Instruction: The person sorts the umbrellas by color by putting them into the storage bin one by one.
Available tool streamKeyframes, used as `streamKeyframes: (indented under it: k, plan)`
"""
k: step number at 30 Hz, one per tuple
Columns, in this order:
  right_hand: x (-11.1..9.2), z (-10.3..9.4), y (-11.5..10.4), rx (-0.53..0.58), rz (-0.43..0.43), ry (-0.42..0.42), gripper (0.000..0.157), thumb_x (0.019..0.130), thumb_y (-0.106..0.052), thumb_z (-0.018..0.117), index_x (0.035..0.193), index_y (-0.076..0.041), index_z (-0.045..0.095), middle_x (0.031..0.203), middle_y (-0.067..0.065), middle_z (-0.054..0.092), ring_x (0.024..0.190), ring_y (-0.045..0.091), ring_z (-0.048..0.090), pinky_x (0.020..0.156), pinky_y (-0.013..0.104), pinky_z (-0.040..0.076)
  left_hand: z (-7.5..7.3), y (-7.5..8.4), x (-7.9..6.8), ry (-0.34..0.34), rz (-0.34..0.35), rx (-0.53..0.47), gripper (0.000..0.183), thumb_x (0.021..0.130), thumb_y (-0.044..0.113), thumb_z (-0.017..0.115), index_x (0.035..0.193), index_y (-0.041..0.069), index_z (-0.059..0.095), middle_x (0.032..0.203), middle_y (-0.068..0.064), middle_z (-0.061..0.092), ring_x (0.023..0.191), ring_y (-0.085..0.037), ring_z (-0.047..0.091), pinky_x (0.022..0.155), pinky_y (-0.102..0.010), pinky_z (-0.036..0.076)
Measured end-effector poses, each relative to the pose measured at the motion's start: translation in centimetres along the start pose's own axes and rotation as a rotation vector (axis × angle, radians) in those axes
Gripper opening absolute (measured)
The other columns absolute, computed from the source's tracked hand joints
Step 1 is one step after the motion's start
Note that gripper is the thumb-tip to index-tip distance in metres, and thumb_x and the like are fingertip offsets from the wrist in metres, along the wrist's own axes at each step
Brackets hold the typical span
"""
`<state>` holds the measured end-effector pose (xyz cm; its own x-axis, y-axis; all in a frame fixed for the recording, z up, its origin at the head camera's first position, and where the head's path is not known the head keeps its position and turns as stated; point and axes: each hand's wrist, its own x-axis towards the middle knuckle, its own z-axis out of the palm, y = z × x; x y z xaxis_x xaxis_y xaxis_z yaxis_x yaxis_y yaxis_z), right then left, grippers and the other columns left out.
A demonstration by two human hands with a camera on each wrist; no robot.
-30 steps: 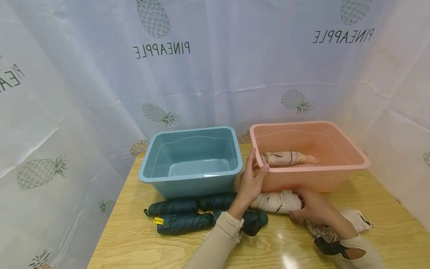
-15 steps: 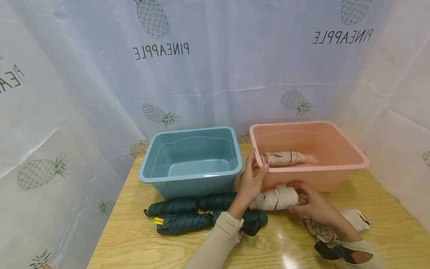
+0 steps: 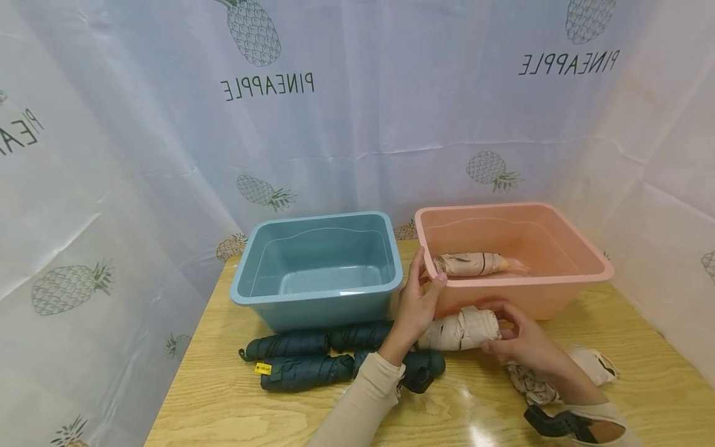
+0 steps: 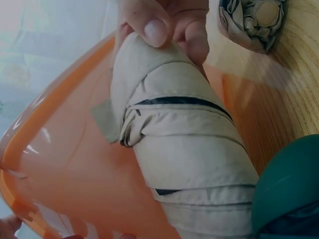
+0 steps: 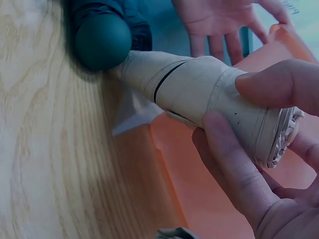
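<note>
Had the beige umbrella (image 3: 460,330) by its R end, just in front of the pink bin (image 3: 519,281), w/ its L end near the green umbrellas (image 3: 307,372) on the table (image 3: 223,410). Couldn't tell if that far end sat on the wood or hung above it, or if it touched the nearest green one.

To lift it well, IMO, I needed a hold nearer the mid — gripping only one end left most of the wt. out front, so it'd prob. droop or swing into the green ones. A firm, even squeeze mattered too, b/c the fabric looked slick & a small flap (image 4: 105,122) stuck out at the side, poss. enough to snag. Raising it level, away from the bin's front wall, seemed safest.

Hands: my R hand (image 3: 525,338) was closed round the umbrella's end, thumb pressing one side, fingers bent along the other. My L hand (image 3: 416,304) gripped nothing — fingers spread & fairly straight by the pink bin's L side, thumb on its near L corner, more steadying than holding AFAICT.

A 2nd beige umbrella (image 3: 468,264) lay inside the pink bin; more beige fabric (image 3: 593,365) was on the table by my R wrist. Blue bin (image 3: 318,297) stood to the L.
</note>
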<state>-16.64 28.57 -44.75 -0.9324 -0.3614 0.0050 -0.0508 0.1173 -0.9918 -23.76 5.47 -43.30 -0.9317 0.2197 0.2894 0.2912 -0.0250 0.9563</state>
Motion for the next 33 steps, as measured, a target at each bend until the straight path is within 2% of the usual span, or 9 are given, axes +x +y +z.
streamKeyframes:
  k: [2, 5, 12, 16, 27, 30, 33]
  plan:
    - [-0.2, -0.1, -0.3, -0.001, 0.001, 0.005, 0.066, 0.087, 0.007, 0.071, 0.143, -0.008, 0.040, 0.110, 0.004, 0.065, 0.081, 0.023, 0.073, 0.060, 0.040, 0.061, 0.0, 0.1, 0.0, -0.002, 0.000, -0.002, 0.073, 0.103, 0.037, 0.059, 0.164, 0.029, 0.020, 0.156, -0.009, 0.047, 0.142, -0.027, 0.048, 0.117, -0.055, 0.038]
    - [-0.5, -0.3, -0.8, -0.030, -0.007, 0.035, 0.063, 0.086, 0.008, 0.071, 0.141, -0.007, 0.043, 0.118, 0.000, 0.059, 0.089, 0.023, 0.074, 0.065, 0.044, 0.062, 0.1, 0.3, 0.0, -0.002, 0.003, -0.001, 0.072, 0.104, 0.037, 0.058, 0.164, 0.028, 0.020, 0.157, -0.011, 0.046, 0.142, -0.029, 0.048, 0.116, -0.056, 0.039]
    - [-1.5, -1.2, -2.0, -0.070, -0.029, 0.048, 0.060, 0.087, 0.009, 0.070, 0.139, -0.008, 0.044, 0.121, 0.000, 0.051, 0.095, 0.019, 0.073, 0.073, 0.042, 0.062, 0.2, 0.3, 0.1, 0.001, -0.025, -0.008, 0.072, 0.103, 0.038, 0.059, 0.164, 0.032, 0.020, 0.157, -0.008, 0.046, 0.142, -0.029, 0.047, 0.115, -0.055, 0.040]
    - [-2.0, -1.8, -3.0, -0.064, -0.047, 0.030, 0.060, 0.088, 0.011, 0.067, 0.140, -0.009, 0.044, 0.124, -0.002, 0.053, 0.097, 0.018, 0.073, 0.075, 0.043, 0.062, 0.3, 0.2, 0.1, 0.005, -0.039, -0.009, 0.072, 0.103, 0.038, 0.059, 0.164, 0.033, 0.021, 0.156, -0.006, 0.047, 0.142, -0.027, 0.048, 0.115, -0.051, 0.041]
    - [-3.4, -4.5, -5.9, -0.014, -0.191, -0.069, 0.063, 0.089, 0.023, 0.055, 0.143, -0.010, 0.045, 0.130, -0.006, 0.057, 0.099, 0.016, 0.074, 0.076, 0.038, 0.062, 0.4, 0.6, 0.0, -0.005, -0.058, -0.003, 0.071, 0.104, 0.039, 0.057, 0.164, 0.035, 0.019, 0.158, -0.004, 0.045, 0.142, -0.027, 0.047, 0.113, -0.049, 0.043]
    - [-4.0, -5.4, -6.7, -0.080, -0.199, -0.043, 0.066, 0.091, 0.022, 0.054, 0.146, -0.011, 0.043, 0.134, -0.009, 0.055, 0.094, 0.015, 0.074, 0.074, 0.034, 0.061, 0.4, 0.6, -0.1, -0.009, -0.051, -0.002, 0.071, 0.104, 0.039, 0.057, 0.164, 0.034, 0.018, 0.158, -0.004, 0.045, 0.143, -0.026, 0.046, 0.115, -0.048, 0.041]
    - [-4.5, -6.5, -7.5, -0.140, -0.188, 0.006, 0.066, 0.090, 0.023, 0.054, 0.148, -0.008, 0.041, 0.136, -0.007, 0.054, 0.092, 0.018, 0.074, 0.074, 0.034, 0.061, 0.4, 0.7, -0.2, -0.009, -0.050, 0.002, 0.071, 0.104, 0.039, 0.056, 0.164, 0.034, 0.018, 0.158, -0.005, 0.046, 0.143, -0.026, 0.046, 0.114, -0.047, 0.043]
